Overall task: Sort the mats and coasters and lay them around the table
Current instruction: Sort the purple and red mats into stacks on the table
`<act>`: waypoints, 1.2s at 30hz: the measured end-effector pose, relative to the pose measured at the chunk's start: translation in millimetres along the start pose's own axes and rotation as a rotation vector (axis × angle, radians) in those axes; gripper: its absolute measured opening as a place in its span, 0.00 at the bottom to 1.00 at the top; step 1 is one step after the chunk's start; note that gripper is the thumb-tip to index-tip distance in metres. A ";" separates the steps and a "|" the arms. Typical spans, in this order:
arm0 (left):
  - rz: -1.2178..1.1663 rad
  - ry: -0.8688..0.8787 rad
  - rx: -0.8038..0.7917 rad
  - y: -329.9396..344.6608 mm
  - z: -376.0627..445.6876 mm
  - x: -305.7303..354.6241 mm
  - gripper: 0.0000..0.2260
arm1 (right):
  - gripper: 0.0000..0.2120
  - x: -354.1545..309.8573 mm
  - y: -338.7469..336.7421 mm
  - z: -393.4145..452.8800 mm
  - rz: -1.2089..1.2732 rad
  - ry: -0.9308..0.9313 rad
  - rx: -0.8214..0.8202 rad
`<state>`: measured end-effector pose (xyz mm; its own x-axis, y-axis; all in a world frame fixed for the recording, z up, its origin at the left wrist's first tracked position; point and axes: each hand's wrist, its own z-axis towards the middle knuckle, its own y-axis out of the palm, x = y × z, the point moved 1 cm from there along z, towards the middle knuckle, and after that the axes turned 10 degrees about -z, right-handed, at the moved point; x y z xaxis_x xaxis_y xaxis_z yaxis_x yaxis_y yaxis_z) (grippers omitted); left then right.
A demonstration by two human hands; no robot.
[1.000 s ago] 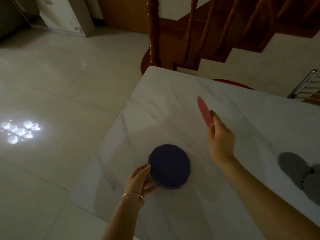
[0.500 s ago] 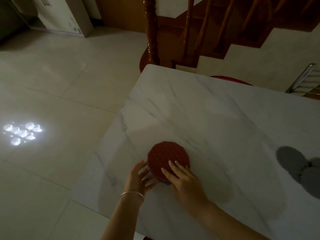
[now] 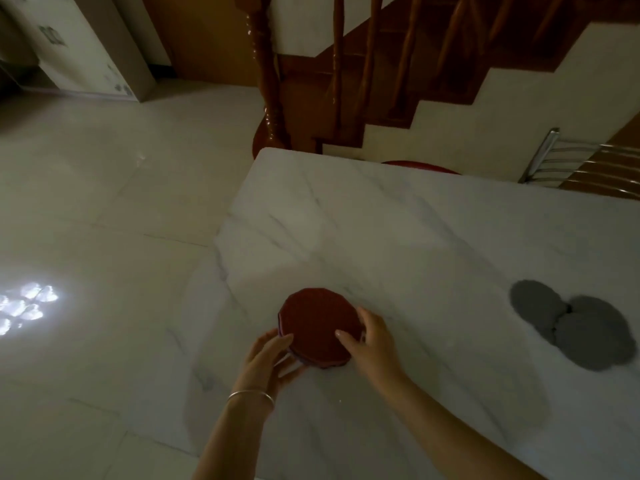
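Note:
A round red coaster lies on top of a small stack of coasters near the left edge of the white marble table; a purple one peeks out at the stack's lower left edge. My left hand cups the stack's near left side, fingers against its rim. My right hand grips the stack's right side, fingertips resting on the red top. Several grey round coasters lie overlapping on the table at the right.
The table's left edge drops to a pale tiled floor. Beyond the far edge stand a red stool, a metal chair back and a wooden staircase with balusters.
My right hand carried the red coaster from mid-air down onto the purple one, then slid to the stack's right side. My left hand stayed at the stack's near left edge.

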<state>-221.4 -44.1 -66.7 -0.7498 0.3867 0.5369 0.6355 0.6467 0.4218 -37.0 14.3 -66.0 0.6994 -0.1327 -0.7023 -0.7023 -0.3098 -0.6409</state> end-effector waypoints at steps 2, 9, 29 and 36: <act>0.011 0.020 -0.031 4.7 -0.3 -2.2 0.10 | 0.25 1.5 -7.1 4.8 0.185 0.125 -0.065; 0.090 -0.028 -0.274 68.1 -7.3 -10.2 0.13 | 0.35 25.8 -85.6 -6.8 0.371 0.253 0.075; 0.527 -0.234 -0.768 390.6 -173.0 -260.4 0.16 | 0.22 231.4 -398.7 -223.5 0.896 0.261 0.678; 0.526 -0.207 -0.690 438.7 -224.5 -351.9 0.27 | 0.24 313.7 -470.0 -268.1 0.891 0.206 0.734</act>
<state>362.6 -44.1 93.4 -0.3054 0.6762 0.6705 0.8259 -0.1623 0.5400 548.0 -134.2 98.0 -0.1170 -0.1999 -0.9728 -0.8158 0.5780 -0.0206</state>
